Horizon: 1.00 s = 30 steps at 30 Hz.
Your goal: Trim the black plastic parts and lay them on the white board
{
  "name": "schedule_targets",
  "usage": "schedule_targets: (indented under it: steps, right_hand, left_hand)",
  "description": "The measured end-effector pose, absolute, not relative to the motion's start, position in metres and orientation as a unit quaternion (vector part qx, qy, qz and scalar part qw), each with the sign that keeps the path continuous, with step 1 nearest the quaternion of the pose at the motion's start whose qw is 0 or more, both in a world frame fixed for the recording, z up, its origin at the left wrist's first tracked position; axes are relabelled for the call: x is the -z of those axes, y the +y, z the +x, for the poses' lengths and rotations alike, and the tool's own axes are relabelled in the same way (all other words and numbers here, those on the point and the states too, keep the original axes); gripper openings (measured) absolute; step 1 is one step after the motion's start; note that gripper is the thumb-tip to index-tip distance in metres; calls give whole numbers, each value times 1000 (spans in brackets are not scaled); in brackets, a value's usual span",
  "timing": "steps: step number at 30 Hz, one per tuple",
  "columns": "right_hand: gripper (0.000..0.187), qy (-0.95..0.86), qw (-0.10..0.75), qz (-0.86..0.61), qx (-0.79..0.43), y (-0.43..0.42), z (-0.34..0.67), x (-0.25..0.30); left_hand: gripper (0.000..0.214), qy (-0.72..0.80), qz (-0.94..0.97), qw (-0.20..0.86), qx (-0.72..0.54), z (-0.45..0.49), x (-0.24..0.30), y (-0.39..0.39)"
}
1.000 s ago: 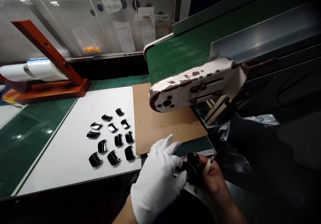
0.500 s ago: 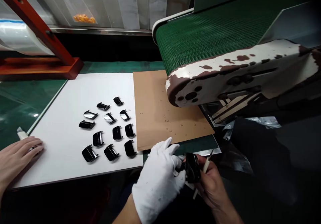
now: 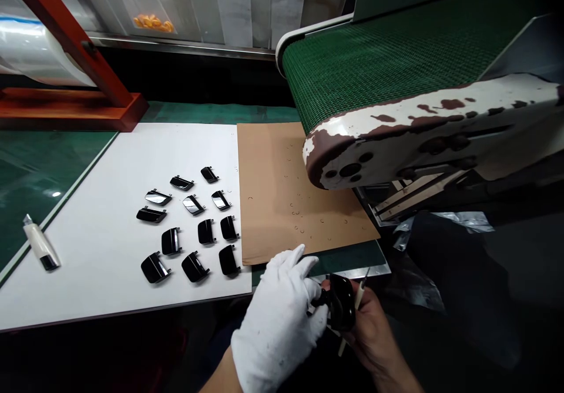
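Note:
My left hand (image 3: 282, 311), in a white glove, grips a glossy black plastic part (image 3: 341, 302) just off the table's front edge. My bare right hand (image 3: 370, 328) holds the same part from the other side and pinches a thin white stick tool (image 3: 355, 311) against it. Several matching black parts (image 3: 189, 222) lie in rows on a white sheet (image 3: 88, 264), to the left of my hands. A brown cardboard sheet (image 3: 282, 193) lies beside them.
A green conveyor belt (image 3: 374, 58) with a chipped white end plate (image 3: 423, 134) overhangs the cardboard at right. A small white tube (image 3: 40, 245) lies on the white sheet's left edge. An orange stand (image 3: 70, 70) holding a film roll sits at back left.
Another person's hand that rested at the sheet's left edge has gone, leaving the white tube there. My view has shifted a little; both hands stay on the black part.

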State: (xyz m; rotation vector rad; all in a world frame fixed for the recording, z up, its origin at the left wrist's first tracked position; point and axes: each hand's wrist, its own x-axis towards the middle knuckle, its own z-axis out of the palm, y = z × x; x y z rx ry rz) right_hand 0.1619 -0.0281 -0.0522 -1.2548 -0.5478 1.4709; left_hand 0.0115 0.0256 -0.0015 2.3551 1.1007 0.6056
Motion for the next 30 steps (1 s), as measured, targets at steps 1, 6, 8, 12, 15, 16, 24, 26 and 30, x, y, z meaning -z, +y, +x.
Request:
schedule_targets:
  steps: [1, 6, 8, 12, 15, 16, 24, 26, 30]
  right_hand:
    - [26, -233, 536, -526, -617, -28, 162, 53]
    - [22, -231, 567, -525, -591, -28, 162, 49]
    - [25, -215, 587, -520, -582, -27, 162, 46]
    - [24, -171, 611, -510, -581, -23, 165, 42]
    - [24, -150, 616, -506, -585, -21, 167, 43]
    - [25, -148, 617, -505, -586, -21, 167, 43]
    - [28, -173, 608, -511, -583, -21, 165, 42]
    - [28, -184, 605, -517, -577, -23, 164, 41]
    - [31, -205, 600, -525, -568, -24, 164, 39]
  left_hand:
    - [6, 402, 858, 232, -221, 12, 1, 25]
    - [10, 362, 870, 212, -258, 1, -6, 25]
    - [14, 334, 866, 201, -313, -12, -8, 27]
    - [18, 395, 813, 225, -364, -42, -5, 33]
    - [31, 444, 786, 278, -328, -51, 3, 34]
    - [39, 447, 785, 295, -311, -51, 6, 33]
    - [104, 406, 780, 406, -249, -22, 11, 24]
    - [109, 399, 786, 415, -225, -15, 9, 25]
    - [99, 388, 809, 408, -165, -3, 4, 31]
